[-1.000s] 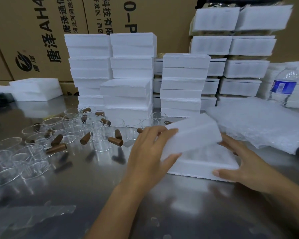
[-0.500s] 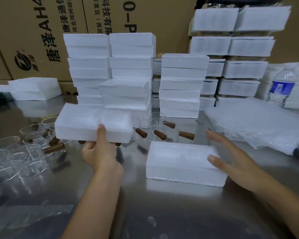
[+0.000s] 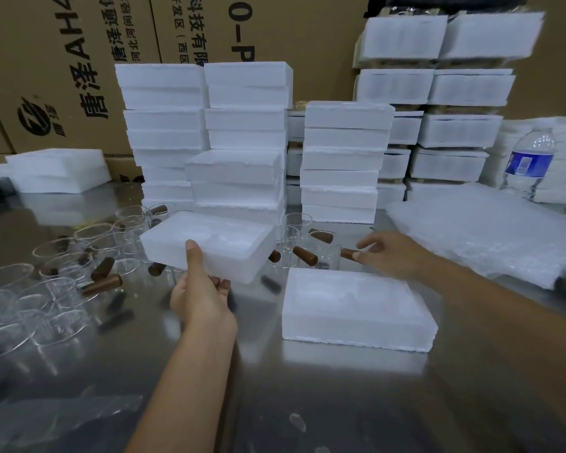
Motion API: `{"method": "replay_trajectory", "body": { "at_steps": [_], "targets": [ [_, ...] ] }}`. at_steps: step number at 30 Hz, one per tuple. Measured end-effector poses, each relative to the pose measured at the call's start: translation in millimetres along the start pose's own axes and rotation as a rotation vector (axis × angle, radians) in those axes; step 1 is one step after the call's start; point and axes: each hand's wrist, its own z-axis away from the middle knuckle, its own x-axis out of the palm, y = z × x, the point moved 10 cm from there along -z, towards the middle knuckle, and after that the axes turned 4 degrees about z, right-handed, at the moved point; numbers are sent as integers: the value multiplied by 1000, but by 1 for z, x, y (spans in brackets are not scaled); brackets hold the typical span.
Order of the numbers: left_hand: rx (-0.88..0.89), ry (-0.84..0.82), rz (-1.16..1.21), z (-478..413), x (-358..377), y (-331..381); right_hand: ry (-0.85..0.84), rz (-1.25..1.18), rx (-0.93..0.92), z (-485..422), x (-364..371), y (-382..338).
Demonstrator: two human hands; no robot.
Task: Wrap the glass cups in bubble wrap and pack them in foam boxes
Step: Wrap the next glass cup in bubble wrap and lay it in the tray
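Your right hand (image 3: 389, 253) has left the right end of the box (image 3: 356, 305) and reached past its far edge to the cups (image 3: 291, 253). Your left hand (image 3: 203, 295) has carried the lid (image 3: 209, 246) a little to the right.

Nearest you, on the steel table (image 3: 307, 403), a crumpled clear film (image 3: 62, 416) lies at the lower left. The box lies flat on the table, right of centre, between your two forearms.

Your left hand grasps the lid by its near edge, thumb on top and fingers curled beneath. You hold it clear of the table, slightly tilted, left of the box and above some of the cups.

Your right hand has its fingers stretched out, the tips at the end of a brown handle (image 3: 348, 254) on a cup just beyond the box. Blur hides whether you pinch that handle or only touch it.

The cups are clear glass with brown handles. A few stand between the box and the stacks (image 3: 242, 132); many more crowd the table's left side, some upright, others too blurred to judge.

To the right, a pile of wrap (image 3: 487, 237) rests on the table, near your right hand but apart from it. Behind the cups the stacks of white foam boxes rise in several columns. A bottle (image 3: 530, 161) with a blue label stands at the far right, and printed cartons (image 3: 79, 60) form the back wall.
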Motion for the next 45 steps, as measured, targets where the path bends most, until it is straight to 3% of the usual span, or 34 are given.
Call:
{"method": "replay_trajectory", "body": {
  "at_steps": [3,7,16,18,21,23,25,28,30,32,37,41,43,45],
  "targets": [
    [9,-10,35,-2,1,-1,-4,139,6,-9,4,-4],
    [26,16,15,-7,1,-2,3,149,10,-11,5,0],
    [52,41,-41,-8,0,-2,288,79,20,5,-28,6],
    [109,108,-131,-6,-7,4,380,-36,-5,17,-40,2],
    [359,150,-237,10,-7,28,423,-227,-76,40,-50,-7],
    [604,20,-290,35,14,51,384,-264,-138,56,-49,-16],
    [799,-232,-345,64,43,61,325,-261,-212,73,-46,-26],
    [892,-639,-517,109,78,42,254,-233,-291,98,-42,-34],
    [850,-852,-689,131,91,12,211,-230,-320,109,-40,-35],
    [725,-959,-832,136,94,-15,186,-263,-349,116,-41,-34],
    [347,-1062,-902,127,90,-51,33,-335,-348,113,-39,-25],
    [312,-1032,-916,125,87,-52,-118,-323,-319,103,-37,-13],
    [324,-972,-897,120,87,-44,-5,-348,-277,89,-54,3],
    [352,-881,-891,113,85,-37,280,-264,-203,73,-88,34]
  ]
}}
